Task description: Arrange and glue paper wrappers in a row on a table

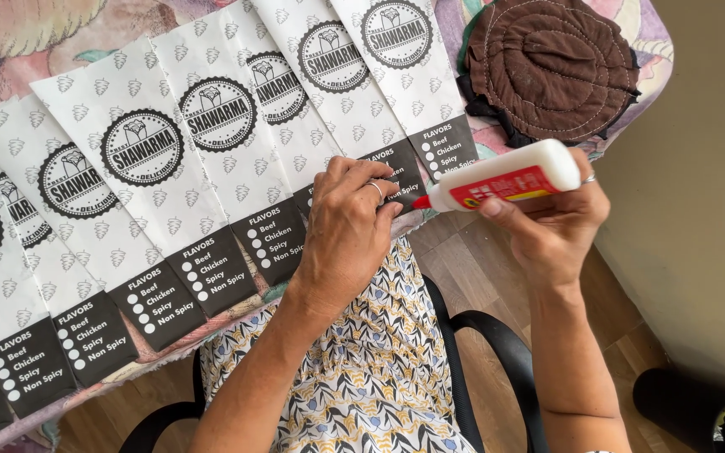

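A row of printed paper sheets (140, 193) runs from the near left to the far right across a table with a patterned cloth (10, 42), each one overlapping its neighbour like fanned cards. They are white with a small repeated motif, a round black emblem in the middle and a black band with white dots at the near end. Near the middle of the view, the left hand (347, 226) lies palm down on the near ends of the sheets, fingers gently curled and pressing on the black band of one sheet; it grips nothing, and a ring shows on one finger. Just right of it, the right hand (551, 222) is closed around a white glue bottle (505, 178) with a red label, held sideways. The bottle's red nozzle points left and sits just beside the left fingertips, at the edge of the sheet. Far right on the table lies a round brown quilted pad (551, 67). Below, near the viewer, are a floral-print lap (371, 369), a black chair frame (497, 335) and wooden flooring (480, 268).
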